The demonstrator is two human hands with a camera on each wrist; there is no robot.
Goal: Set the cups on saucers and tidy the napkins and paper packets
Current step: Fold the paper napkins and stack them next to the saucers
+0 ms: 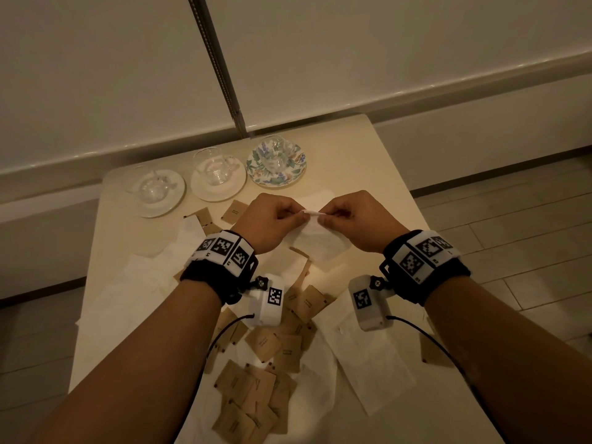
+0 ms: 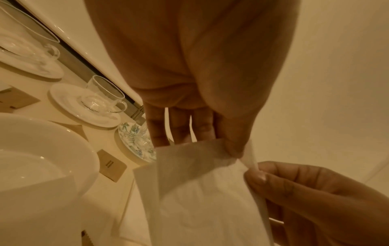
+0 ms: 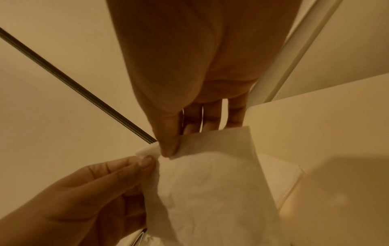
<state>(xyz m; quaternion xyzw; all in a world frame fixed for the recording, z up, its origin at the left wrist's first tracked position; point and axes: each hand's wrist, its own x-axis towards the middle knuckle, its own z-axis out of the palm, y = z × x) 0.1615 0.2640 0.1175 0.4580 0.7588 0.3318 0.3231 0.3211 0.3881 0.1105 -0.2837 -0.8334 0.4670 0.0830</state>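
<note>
Both hands hold one white napkin point(image 1: 320, 240) above the middle of the table. My left hand point(image 1: 272, 221) pinches its top edge on the left, my right hand point(image 1: 347, 219) pinches it on the right, thumbs nearly meeting. The napkin point(image 2: 202, 191) hangs down from the pinch; in the right wrist view the napkin point(image 3: 212, 183) droops the same way. Three glass cups stand on saucers at the back: one on a clear saucer point(image 1: 173, 200), one on a white saucer point(image 1: 200, 187), one on a flowered saucer point(image 1: 256, 174). Brown paper packets point(image 1: 256, 392) lie scattered near me.
More white napkins point(image 1: 128, 293) lie loose at the left and another napkin point(image 1: 374, 370) at the right front. A few packets point(image 1: 235, 213) lie just before the saucers. The small table point(image 1: 368, 161) ends at a wall behind and drops to the floor on both sides.
</note>
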